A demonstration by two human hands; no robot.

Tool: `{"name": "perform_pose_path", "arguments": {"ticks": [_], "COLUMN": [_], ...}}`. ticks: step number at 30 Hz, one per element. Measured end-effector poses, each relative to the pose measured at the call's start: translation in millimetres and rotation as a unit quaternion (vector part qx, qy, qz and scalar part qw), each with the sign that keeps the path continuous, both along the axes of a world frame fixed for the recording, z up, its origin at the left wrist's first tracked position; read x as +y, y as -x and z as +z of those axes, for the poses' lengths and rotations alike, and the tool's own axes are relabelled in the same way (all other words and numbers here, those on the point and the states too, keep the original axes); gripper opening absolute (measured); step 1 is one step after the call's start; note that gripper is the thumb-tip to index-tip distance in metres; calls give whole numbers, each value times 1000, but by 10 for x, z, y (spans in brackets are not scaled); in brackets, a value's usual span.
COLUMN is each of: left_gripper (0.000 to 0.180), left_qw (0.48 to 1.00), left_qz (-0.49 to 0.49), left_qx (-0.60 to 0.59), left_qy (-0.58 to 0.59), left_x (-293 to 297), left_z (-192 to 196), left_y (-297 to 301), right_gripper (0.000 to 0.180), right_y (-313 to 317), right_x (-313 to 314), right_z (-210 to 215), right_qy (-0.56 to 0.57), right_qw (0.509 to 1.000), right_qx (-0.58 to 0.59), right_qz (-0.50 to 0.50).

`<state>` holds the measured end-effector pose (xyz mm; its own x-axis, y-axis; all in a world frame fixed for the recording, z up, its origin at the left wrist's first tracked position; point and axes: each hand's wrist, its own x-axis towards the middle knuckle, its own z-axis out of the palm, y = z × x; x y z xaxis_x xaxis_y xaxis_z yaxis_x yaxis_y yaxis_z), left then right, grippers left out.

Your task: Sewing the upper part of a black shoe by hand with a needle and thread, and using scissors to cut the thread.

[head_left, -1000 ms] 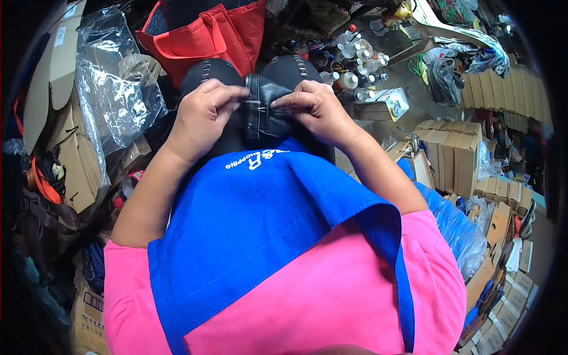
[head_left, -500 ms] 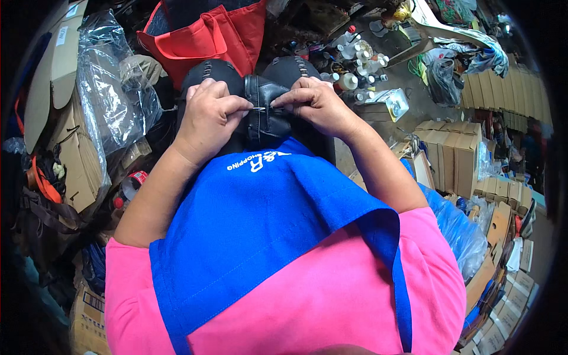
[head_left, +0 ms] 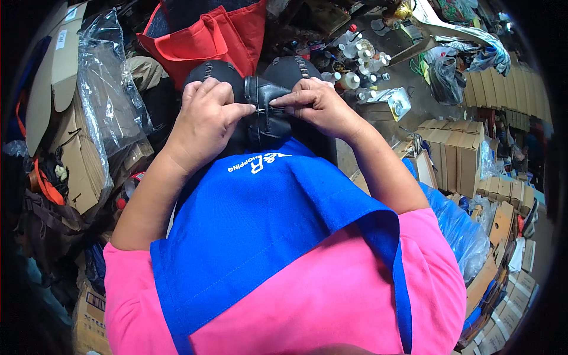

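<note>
Across my knees lies a black leather piece (head_left: pixel 267 93), perhaps a shoe or a bag part, with a raised seam down it. My left hand (head_left: pixel 207 112) is at its left edge, thumb and index finger pinched together. A thin, shiny, needle-like sliver (head_left: pixel 260 110) sticks out from those fingertips across the leather. Opposite, my right hand (head_left: pixel 313 102) pinches at the leather's right side, its index finger pointing left. What lies between the right fingertips is too small to make out. Under both wrists spreads a blue apron (head_left: pixel 266 225).
Beyond my knees stands a red bag (head_left: pixel 207 41). Bottles (head_left: pixel 355 59) crowd the floor at the far right, near a dark plastic bag (head_left: pixel 445 80). Cardboard boxes (head_left: pixel 447 157) are stacked to the right. Clear plastic sheeting (head_left: pixel 109 89) and flat cardboard (head_left: pixel 77 160) lean on the left.
My left hand has shifted slightly, its index finger now straighter toward the leather. The right hand stays nearly where it was. The clear plastic at left looks slightly different in shape.
</note>
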<state>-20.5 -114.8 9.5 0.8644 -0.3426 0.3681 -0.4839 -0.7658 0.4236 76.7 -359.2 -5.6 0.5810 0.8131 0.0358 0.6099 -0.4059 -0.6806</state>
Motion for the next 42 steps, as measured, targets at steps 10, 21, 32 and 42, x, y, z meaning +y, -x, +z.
{"name": "perform_pose_path", "arguments": {"ticks": [10, 21, 32, 42], "left_gripper": [25, 27, 27, 31], "left_qw": [999, 998, 998, 999], "left_qz": [27, 16, 4, -2], "left_qx": [44, 44, 52, 29], "left_qy": [15, 32, 33, 17], "left_x": [115, 92, 72, 58], "left_z": [-10, -34, -68, -66], "left_y": [31, 39, 15, -7], "right_gripper": [34, 26, 38, 39], "right_y": [60, 321, 29, -7], "right_x": [10, -38, 35, 42], "right_z": [74, 60, -4, 9], "right_qy": [11, 17, 29, 9], "right_qw": [1000, 993, 999, 1000], "right_qx": [-3, -107, 7, 4], "right_qz": [-10, -52, -20, -12]}}
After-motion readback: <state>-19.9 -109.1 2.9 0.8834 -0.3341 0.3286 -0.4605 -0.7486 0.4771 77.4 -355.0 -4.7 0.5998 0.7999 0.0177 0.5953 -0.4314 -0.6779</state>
